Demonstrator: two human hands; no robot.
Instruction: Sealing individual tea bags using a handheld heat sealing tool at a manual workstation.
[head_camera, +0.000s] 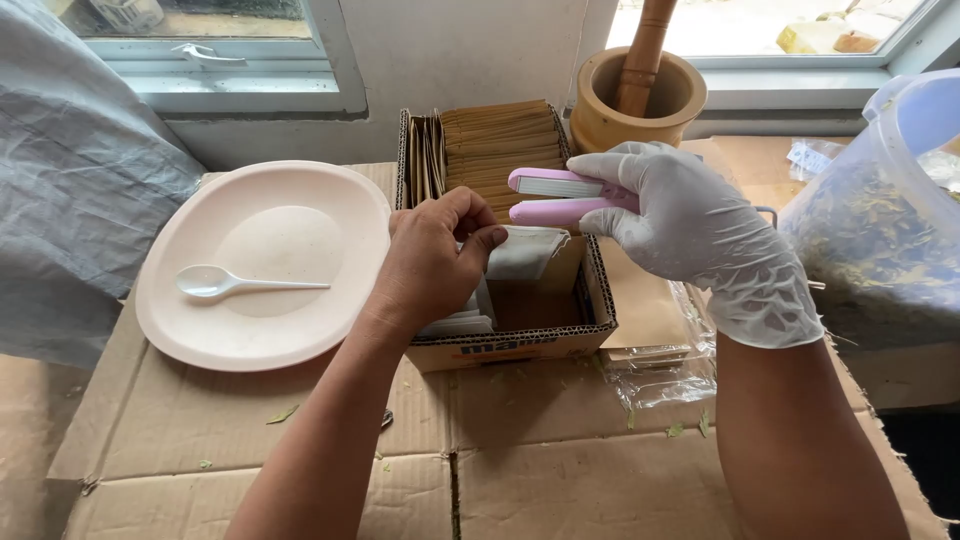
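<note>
My bare left hand (432, 262) reaches into an open cardboard box (520, 342) and pinches a small white filter pouch (524, 250) at its edge. My right hand (700, 235), in a white glove, grips a pink clamp-style heat sealer (552, 196) with its jaws apart, just above and to the right of the pouch. The back of the box holds a row of several upright tan paper envelopes (498, 145). A few flat white pouches (458, 322) lie in the box's front left corner under my left hand.
A pale pink plate (200, 330) with a white plastic spoon (220, 284) sits to the left. A wooden mortar (610, 125) with pestle (643, 55) stands behind the box. A clear plastic tub of dried leaves (880, 230) stands at right. Clear plastic bags (660, 375) lie beside the box. Grey cloth (70, 190) hangs at far left.
</note>
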